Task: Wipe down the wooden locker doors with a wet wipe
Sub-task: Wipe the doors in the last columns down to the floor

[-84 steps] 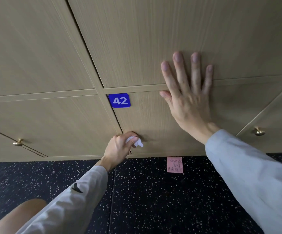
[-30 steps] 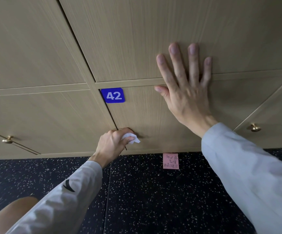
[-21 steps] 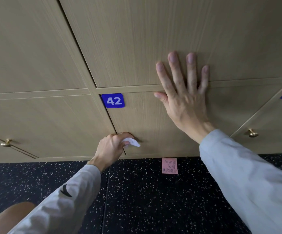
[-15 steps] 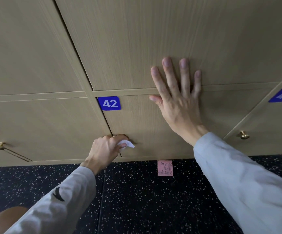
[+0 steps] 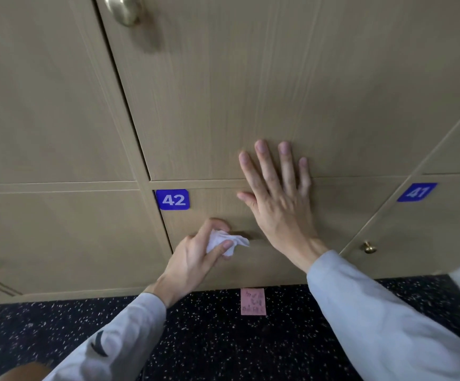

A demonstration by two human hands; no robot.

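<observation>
Locker doors (image 5: 251,86): pale wood-grain panels, flat and matte, split by thin seams; six at least partly in view, all but the door marked 42 cut off by the frame edges.
Floor (image 5: 209,342): black, speckled with pale flecks, running along the foot of the lockers.
Sleeves (image 5: 383,320): two, light grey cloth; a dark mark on the left one, both cut off at the lower edge.
Right hand (image 5: 281,204): flat, fingers straight and spread, pressed across the seam between door 42 and the door above; gripping nothing.
Left hand (image 5: 196,257): fingers and thumb curled, pinching the wipe against the lower part of door 42.
Wet wipe (image 5: 227,242): white, crumpled into a wad, partly hidden inside the left hand, one end poking out to the right.
Knobs (image 5: 124,8): brass, rounded; two clear, the top one blurred and cut off, a third at the left edge too smeared to make out.
Number plates (image 5: 172,199): two, blue with white digits, 42 sharp, 41 blurred.
Pink note (image 5: 253,301): one small rectangle on the floor, writing illegible.
</observation>
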